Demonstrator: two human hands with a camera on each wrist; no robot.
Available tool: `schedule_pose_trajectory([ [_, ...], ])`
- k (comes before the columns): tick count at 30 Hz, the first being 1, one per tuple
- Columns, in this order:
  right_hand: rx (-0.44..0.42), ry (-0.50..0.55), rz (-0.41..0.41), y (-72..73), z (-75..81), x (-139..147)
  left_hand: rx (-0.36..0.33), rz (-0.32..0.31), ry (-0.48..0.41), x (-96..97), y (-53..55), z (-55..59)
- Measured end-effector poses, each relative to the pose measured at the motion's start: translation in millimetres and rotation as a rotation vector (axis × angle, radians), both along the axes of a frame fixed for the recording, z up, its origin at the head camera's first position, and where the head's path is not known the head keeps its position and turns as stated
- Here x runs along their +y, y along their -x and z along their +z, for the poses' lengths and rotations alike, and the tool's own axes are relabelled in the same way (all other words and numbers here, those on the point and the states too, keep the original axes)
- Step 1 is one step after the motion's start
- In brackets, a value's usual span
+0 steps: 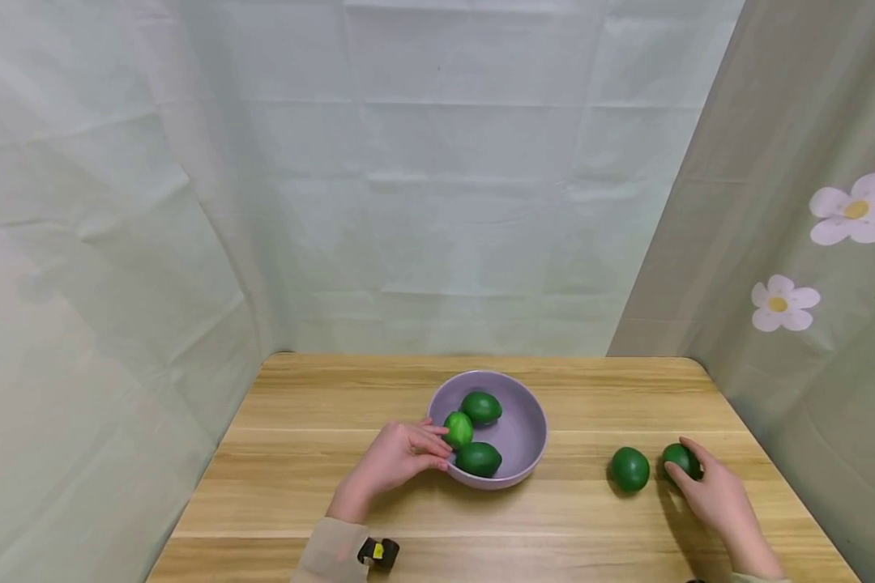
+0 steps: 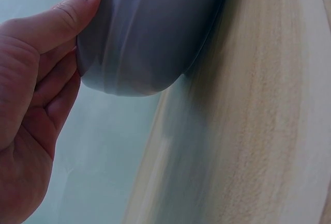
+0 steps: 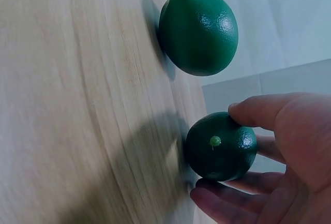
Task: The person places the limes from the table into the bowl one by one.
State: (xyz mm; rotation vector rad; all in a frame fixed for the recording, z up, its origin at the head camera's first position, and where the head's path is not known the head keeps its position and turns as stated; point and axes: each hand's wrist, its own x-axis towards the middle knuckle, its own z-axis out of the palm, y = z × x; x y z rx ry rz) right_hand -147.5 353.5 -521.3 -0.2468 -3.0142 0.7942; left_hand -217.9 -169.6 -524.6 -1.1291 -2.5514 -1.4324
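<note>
A purple bowl [image 1: 519, 433] stands on the table with two dark green limes [image 1: 481, 407] and a brighter green one [image 1: 458, 431] inside. My left hand [image 1: 408, 453] grips the bowl's left rim; in the left wrist view the thumb presses on the outer wall [image 2: 150, 32], with fingertips out of sight behind the rim. At the right, my right hand [image 1: 718, 490] holds a dark green lime [image 3: 220, 146] between thumb and fingers, close against the tabletop. Left of it lies another dark green lime [image 1: 630, 470], untouched, which appears above the held one in the right wrist view.
The wooden table [image 1: 321, 405] ends at a pale curtain [image 1: 437, 202] behind, and more cloth hangs along both sides. The right cloth carries white flowers [image 1: 785, 304]. A black strap [image 1: 379, 552] sits at my left wrist.
</note>
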Motion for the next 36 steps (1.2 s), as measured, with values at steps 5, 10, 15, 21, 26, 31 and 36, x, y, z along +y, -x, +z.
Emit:
schedule_pose_trajectory([
  [5,-0.013,-0.004,-0.005,-1.0,0.2,1.6,-0.006,-0.002,0.0,0.1,-1.0,1.6],
  [10,-0.031,0.0,-0.014,-0.8,-0.2,3.0,-0.014,-0.003,0.001,-0.2,-1.2,2.7],
  [15,-0.028,0.002,-0.017,-0.5,-1.0,3.5,-0.012,-0.001,0.004,-0.2,-0.3,2.2],
  [21,-0.041,0.012,-0.022,0.1,-0.9,4.4,0.009,0.0,0.008,-0.4,-0.1,1.7],
  [26,-0.057,0.018,-0.03,0.3,-1.3,6.0,0.022,0.001,0.008,-0.4,-0.8,2.2],
  [31,-0.07,0.035,-0.038,-0.2,-1.9,6.5,0.007,0.003,0.011,0.2,-0.8,2.7],
  [36,-0.086,0.057,-0.048,-1.0,-1.4,6.4,-0.014,0.009,0.015,0.4,-1.6,4.5],
])
